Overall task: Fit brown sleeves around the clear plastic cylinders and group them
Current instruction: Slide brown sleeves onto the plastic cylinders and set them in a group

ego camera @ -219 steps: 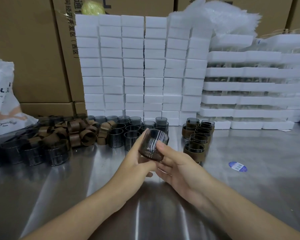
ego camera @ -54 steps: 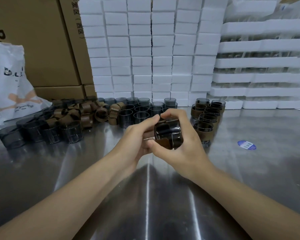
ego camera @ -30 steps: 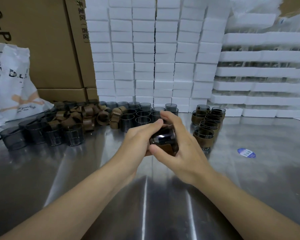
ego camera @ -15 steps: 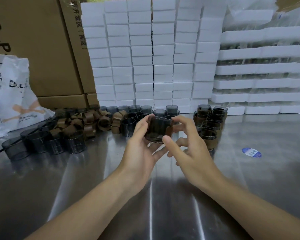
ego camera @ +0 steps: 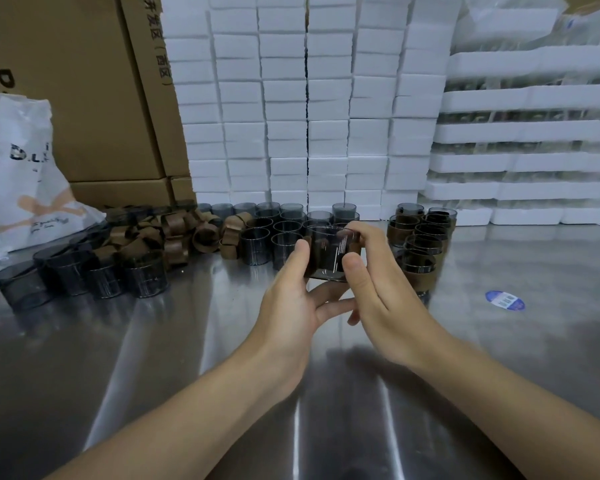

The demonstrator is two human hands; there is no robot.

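Observation:
A smoky clear plastic cylinder (ego camera: 328, 252) is held upright above the steel table (ego camera: 187, 341), in front of me. My left hand (ego camera: 291, 296) grips its left side with thumb and fingers. My right hand (ego camera: 378, 292) grips its right side, thumb in front and fingers over the rim. A brown sleeve shows faintly on its right side. A pile of loose brown sleeves (ego camera: 177, 233) lies at the back left. Bare cylinders (ego camera: 274, 226) stand behind my hands. Sleeved cylinders (ego camera: 420, 240) are grouped at the right.
More bare cylinders (ego camera: 84, 275) stand at the left front. White foam blocks (ego camera: 305, 98) and foam trays (ego camera: 527, 133) are stacked along the back, with cardboard boxes (ego camera: 84, 81) and a white plastic bag (ego camera: 21, 181) at left. A blue sticker (ego camera: 504, 300) lies on the table at right.
The cylinder has turned from tilted to upright between my hands. My right thumb has moved onto its front. Both hands stay on it.

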